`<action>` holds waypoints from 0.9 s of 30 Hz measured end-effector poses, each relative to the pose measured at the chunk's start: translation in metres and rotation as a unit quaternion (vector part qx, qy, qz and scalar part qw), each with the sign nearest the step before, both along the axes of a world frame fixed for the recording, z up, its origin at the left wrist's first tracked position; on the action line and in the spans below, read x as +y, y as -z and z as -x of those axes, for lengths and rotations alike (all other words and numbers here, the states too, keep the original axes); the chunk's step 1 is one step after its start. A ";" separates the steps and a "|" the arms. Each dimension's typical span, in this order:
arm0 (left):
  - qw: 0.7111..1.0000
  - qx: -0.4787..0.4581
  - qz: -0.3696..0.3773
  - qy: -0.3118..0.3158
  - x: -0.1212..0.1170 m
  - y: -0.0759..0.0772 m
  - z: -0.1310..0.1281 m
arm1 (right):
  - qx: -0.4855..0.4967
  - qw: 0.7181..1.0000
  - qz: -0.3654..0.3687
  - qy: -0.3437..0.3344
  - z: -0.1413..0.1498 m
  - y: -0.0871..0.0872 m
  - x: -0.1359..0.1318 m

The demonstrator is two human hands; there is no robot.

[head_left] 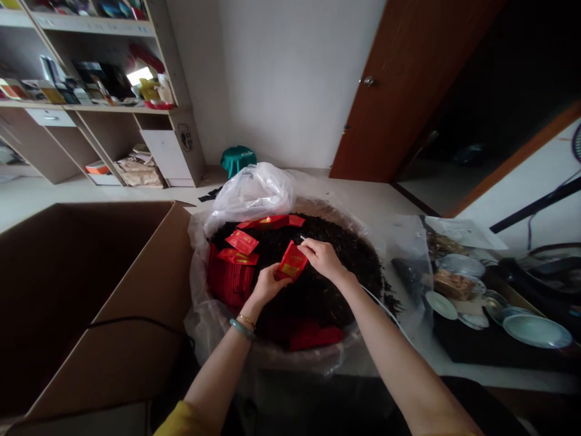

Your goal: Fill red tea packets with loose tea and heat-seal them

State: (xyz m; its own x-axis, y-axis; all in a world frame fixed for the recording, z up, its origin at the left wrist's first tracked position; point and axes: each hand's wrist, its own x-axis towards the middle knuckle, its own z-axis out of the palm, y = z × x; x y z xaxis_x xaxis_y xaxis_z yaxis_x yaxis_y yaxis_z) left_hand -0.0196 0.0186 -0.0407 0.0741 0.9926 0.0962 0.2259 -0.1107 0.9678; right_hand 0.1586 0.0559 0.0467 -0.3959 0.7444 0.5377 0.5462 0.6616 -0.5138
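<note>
My left hand (267, 283) grips a small red packet (292, 264) with gold print by its lower left side. At the packet's upper right edge is my right hand (321, 255), its fingers pinched together. A thin pale tip (302, 238) pokes out above those fingers; what it belongs to is hidden. Both hands are over a wide heap of dark, dry tea-like leaves (336, 303) in a clear plastic liner (200, 315). To the left, a tight stack of red packets (229, 281) rests on the leaves, with a couple of loose packets (242, 241) on top.
An open cardboard box (131, 297) stands at the left. Another red packet row (272, 222) lies at the heap's far side, and red packaging (315, 335) at its near side. A white cord (385, 310) runs beside my right forearm. Jars and lids (538, 330) sit on the right.
</note>
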 end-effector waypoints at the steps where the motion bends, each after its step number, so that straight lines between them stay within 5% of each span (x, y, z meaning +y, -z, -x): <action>1: 1.000 0.006 -0.007 -0.006 0.000 0.001 0.000 | 0.012 1.000 -0.004 -0.002 0.000 0.000 -0.001; 5: 0.999 -0.042 -0.005 0.003 -0.001 0.001 -0.001 | 0.110 0.994 0.023 0.020 0.002 0.004 -0.002; 9: 0.993 -0.112 0.025 0.019 -0.003 -0.003 -0.004 | 0.194 0.972 0.127 0.041 0.003 0.014 0.001; 16: 0.993 -0.107 0.020 0.041 -0.002 -0.003 -0.006 | 0.285 0.905 0.315 0.034 0.002 0.015 -0.002; 27: 0.985 -0.162 -0.040 -0.052 0.007 -0.024 -0.005 | 0.227 0.919 0.322 0.031 0.005 0.026 -0.007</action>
